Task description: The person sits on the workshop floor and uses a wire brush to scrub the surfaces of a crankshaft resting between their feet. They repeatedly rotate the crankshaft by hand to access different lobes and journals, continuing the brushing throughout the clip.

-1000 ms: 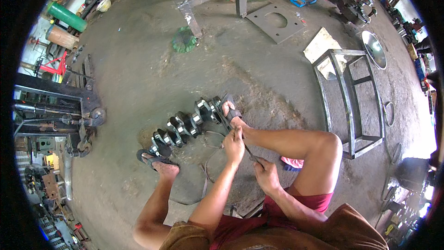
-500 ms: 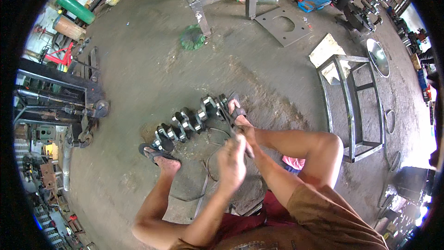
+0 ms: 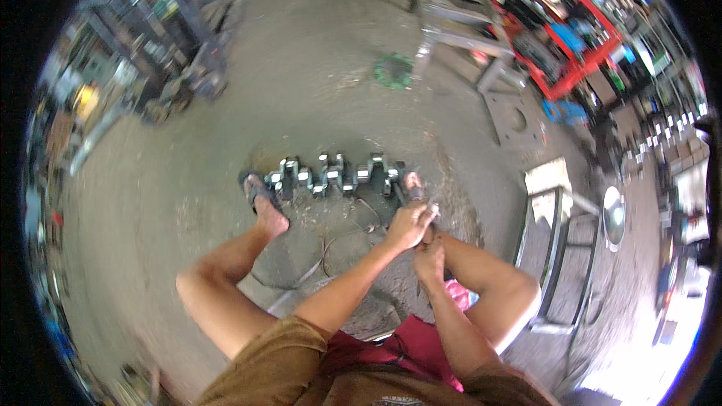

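A metal crankshaft (image 3: 335,175) with shiny journals lies on the floor between my two feet, its right end close by my right foot. Both hands are together just nearer than that end. My left hand (image 3: 411,226) is closed, its fingers bent toward the right; what it grips is hidden. Right below it, my right hand (image 3: 429,262) is closed around a dark, narrow, bar-like thing (image 3: 428,235) that shows between the hands. Motion blur and the fingers cover most of it, so its exact kind does not show.
A thin cable (image 3: 325,256) curls on the floor nearer than the crankshaft. At the right stands a metal frame (image 3: 558,256) beside a round shiny dish (image 3: 614,218). Farther off are a grey stand (image 3: 462,19), a plate with a hole (image 3: 515,116) and a red rack (image 3: 556,90).
The view has turned, so the crankshaft now lies nearly level across it. My left hand has moved beyond my right hand, which has drawn back nearer to me.
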A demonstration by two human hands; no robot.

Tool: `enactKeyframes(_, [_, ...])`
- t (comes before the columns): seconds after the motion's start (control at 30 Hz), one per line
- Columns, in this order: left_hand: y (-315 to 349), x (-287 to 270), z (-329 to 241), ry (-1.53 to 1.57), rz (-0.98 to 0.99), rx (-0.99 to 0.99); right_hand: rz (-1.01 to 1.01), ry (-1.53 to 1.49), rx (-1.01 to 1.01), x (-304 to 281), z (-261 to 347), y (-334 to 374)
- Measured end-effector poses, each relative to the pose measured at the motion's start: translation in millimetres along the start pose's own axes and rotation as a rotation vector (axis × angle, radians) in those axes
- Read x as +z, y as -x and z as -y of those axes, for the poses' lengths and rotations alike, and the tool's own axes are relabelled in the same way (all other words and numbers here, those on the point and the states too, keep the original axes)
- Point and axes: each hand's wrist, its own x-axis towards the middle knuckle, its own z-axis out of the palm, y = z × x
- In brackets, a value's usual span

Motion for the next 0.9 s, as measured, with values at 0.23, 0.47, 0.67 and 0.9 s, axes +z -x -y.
enactKeyframes(0.23, [2.6,-42.4,-3.8,-0.298,-0.129,0.442,0.286,-0.242,0.19,-18.9,15.9,-48.0])
enactKeyframes(0.47, [13.7,-52.2,22.4,-0.276,-0.039,0.367,0.387,-0.191,0.167,-18.0,20.4,-45.1])
enactKeyframes(0.67, [-12.3,-129.4,196.6,0.929,-1.002,-0.989,0.424,0.039,0.192,-14.8,56.8,-51.0])
enactKeyframes(0.9, [-33.1,-124.0,312.1,1.4,-0.9,-0.699,0.49,0.017,0.23,-15.4,74.3,-61.9])
